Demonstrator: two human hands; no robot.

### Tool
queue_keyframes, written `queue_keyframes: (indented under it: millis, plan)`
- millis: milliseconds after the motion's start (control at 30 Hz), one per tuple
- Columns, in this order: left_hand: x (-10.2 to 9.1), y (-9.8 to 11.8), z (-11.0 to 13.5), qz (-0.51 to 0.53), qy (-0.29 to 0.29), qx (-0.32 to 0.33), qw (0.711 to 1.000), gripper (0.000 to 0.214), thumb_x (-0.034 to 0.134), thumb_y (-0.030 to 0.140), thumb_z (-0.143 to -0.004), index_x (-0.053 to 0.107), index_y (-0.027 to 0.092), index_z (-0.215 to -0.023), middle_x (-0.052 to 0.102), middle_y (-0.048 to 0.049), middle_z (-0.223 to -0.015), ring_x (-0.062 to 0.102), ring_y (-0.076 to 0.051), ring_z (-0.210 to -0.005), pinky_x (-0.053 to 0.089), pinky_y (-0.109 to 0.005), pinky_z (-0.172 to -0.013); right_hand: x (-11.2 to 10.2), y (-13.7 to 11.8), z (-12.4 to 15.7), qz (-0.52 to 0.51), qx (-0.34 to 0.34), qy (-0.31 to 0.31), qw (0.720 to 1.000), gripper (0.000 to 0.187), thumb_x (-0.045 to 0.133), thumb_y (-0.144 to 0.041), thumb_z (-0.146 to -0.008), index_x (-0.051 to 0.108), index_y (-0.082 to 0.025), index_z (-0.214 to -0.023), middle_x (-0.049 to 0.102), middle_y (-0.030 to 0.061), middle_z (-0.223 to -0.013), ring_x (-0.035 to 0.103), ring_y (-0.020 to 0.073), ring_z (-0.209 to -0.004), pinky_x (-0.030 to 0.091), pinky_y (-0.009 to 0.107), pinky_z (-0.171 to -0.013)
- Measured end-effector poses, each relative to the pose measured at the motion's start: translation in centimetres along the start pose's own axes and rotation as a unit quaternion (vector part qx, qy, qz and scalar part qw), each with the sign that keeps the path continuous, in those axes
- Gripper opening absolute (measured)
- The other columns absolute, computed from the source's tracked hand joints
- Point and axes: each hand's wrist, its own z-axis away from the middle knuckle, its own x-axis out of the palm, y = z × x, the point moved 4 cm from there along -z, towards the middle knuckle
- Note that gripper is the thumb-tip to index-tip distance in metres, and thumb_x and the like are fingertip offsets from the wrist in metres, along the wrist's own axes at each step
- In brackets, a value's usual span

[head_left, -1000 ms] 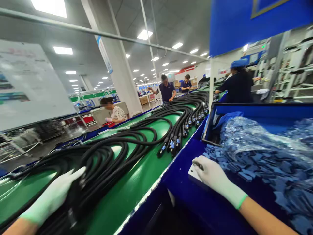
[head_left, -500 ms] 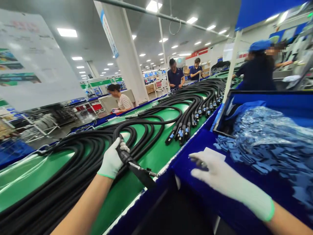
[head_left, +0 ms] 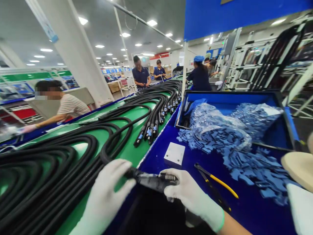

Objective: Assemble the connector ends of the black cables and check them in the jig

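Both my hands wear white gloves and meet at the end of a thick black cable (head_left: pixel 107 153). My left hand (head_left: pixel 105 192) is closed around the cable just behind its end fitting. My right hand (head_left: pixel 189 194) pinches the far tip of the black end piece (head_left: pixel 153 182), by a ribbed, spring-like part (head_left: pixel 168 177). Something small and grey shows under my right fingers, too hidden to name. Beyond the right hand, a white block with holes (head_left: pixel 174 153) and yellow-and-black handled pliers (head_left: pixel 215 182) lie on the blue bench.
Many black cables (head_left: pixel 73 150) lie looped on the green table (head_left: pixel 132 150), several ends carrying blue clips (head_left: pixel 149 132). Loose blue clips (head_left: pixel 246 169) spread before a blue bin (head_left: pixel 259 98) with plastic bags (head_left: pixel 217 120). A co-worker in stripes (head_left: pixel 70 104) sits across; other people stand farther off.
My right hand has moved from above the bench to the cable's end and closed on it. The cable end has come toward me. The view has turned right, revealing the pliers.
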Motion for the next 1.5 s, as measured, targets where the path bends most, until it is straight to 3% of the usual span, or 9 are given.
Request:
queue_keyframes:
  millis: [100,200,333,467,567,700,800,1033,1500]
  plan:
    - [4.0,2.7,2.6,0.032,-0.121,0.166,0.978,0.028,0.066,0.019,-0.094,0.072,0.03,-0.118,0.075,-0.0043,-0.11,0.071,-0.02,-0.102,0.055,-0.034,-0.1,0.4,-0.5,1.8,0.058,0.012,-0.041,0.997,0.048,0.069,-0.008,-0.065,0.073,-0.018,-0.112,0.072,-0.0003,-0.087,0.06,0.0132,-0.068,0.047,0.025,-0.064]
    - [6.8,2.8,4.1,0.063,-0.148,0.119,0.98,0.021,0.058,0.022,-0.098,0.074,0.027,-0.111,0.078,-0.0031,-0.099,0.075,-0.017,-0.087,0.061,-0.023,-0.081,-0.8,-1.0,3.4,0.193,0.015,0.003,0.981,0.038,0.067,-0.019,-0.079,0.07,-0.02,-0.117,0.073,0.0028,-0.096,0.065,0.0175,-0.079,0.051,0.029,-0.073]
    - [8.4,2.0,3.8,0.048,-0.173,-0.037,0.983,0.021,0.063,0.04,-0.093,0.076,0.03,-0.107,0.08,0.0013,-0.104,0.078,-0.02,-0.094,0.063,-0.023,-0.084,-6.3,-1.2,5.7,0.534,0.057,0.267,0.8,0.035,0.069,-0.033,-0.086,0.07,-0.014,-0.115,0.068,0.0174,-0.12,0.06,0.0344,-0.113,0.043,0.049,-0.103]
    - [8.4,3.4,1.3,0.077,-0.202,-0.181,0.959,0.028,0.061,0.046,-0.088,0.08,0.031,-0.101,0.08,0.0013,-0.107,0.076,-0.025,-0.102,0.062,-0.031,-0.093,-9.9,0.8,6.6,0.661,0.144,0.258,0.69,0.009,0.064,-0.019,-0.082,0.069,-0.014,-0.086,0.066,0.0162,-0.098,0.061,0.0323,-0.095,0.046,0.043,-0.081]
    - [8.3,5.3,-0.9,0.146,-0.202,-0.246,0.937,0.031,0.065,0.047,-0.081,0.081,0.028,-0.101,0.081,-0.0017,-0.105,0.076,-0.029,-0.103,0.061,-0.036,-0.094,-11.7,0.9,6.8,0.608,0.096,0.296,0.73,0.006,0.057,-0.013,-0.079,0.06,-0.018,-0.077,0.063,0.0085,-0.085,0.059,0.0224,-0.08,0.042,0.033,-0.07]
    - [8.0,6.9,-2.9,0.269,-0.211,-0.308,0.888,0.039,0.073,0.048,-0.074,0.08,0.023,-0.103,0.082,-0.006,-0.098,0.077,-0.031,-0.093,0.063,-0.038,-0.087,-12.8,0.0,6.8,0.352,0.059,0.293,0.887,0.006,0.055,-0.021,-0.085,0.053,-0.02,-0.078,0.06,-0.0009,-0.069,0.055,0.0153,-0.063,0.04,0.027,-0.059]
    - [7.3,7.8,-3.9,0.33,-0.201,-0.325,0.863,0.047,0.076,0.049,-0.072,0.079,0.02,-0.109,0.08,-0.0081,-0.107,0.075,-0.032,-0.099,0.061,-0.037,-0.089,-10.5,-1.6,6.3,0.245,-0.021,0.219,0.944,0.023,0.053,-0.009,-0.078,0.064,-0.019,-0.096,0.07,0.0011,-0.086,0.067,0.0185,-0.08,0.051,0.029,-0.074]
    - [6.5,9.2,-4.7,0.348,-0.208,-0.316,0.858,0.044,0.074,0.045,-0.079,0.077,0.019,-0.114,0.08,-0.0062,-0.1,0.073,-0.029,-0.099,0.059,-0.033,-0.083,-3.9,-4.2,5.5,0.288,-0.192,0.087,0.934,0.064,0.051,-0.003,-0.081,0.061,-0.024,-0.14,0.065,0.0086,-0.141,0.059,0.0279,-0.133,0.039,0.048,-0.12]
    - [7.7,9.5,-4.0,0.262,-0.188,-0.185,0.928,0.021,0.068,0.04,-0.087,0.08,0.027,-0.098,0.077,-0.0023,-0.106,0.072,-0.026,-0.103,0.056,-0.032,-0.094,-3.7,-3.6,5.0,0.319,-0.194,0.11,0.921,0.061,0.052,0.0,-0.08,0.06,-0.024,-0.136,0.064,0.0078,-0.139,0.058,0.0236,-0.132,0.041,0.041,-0.118]
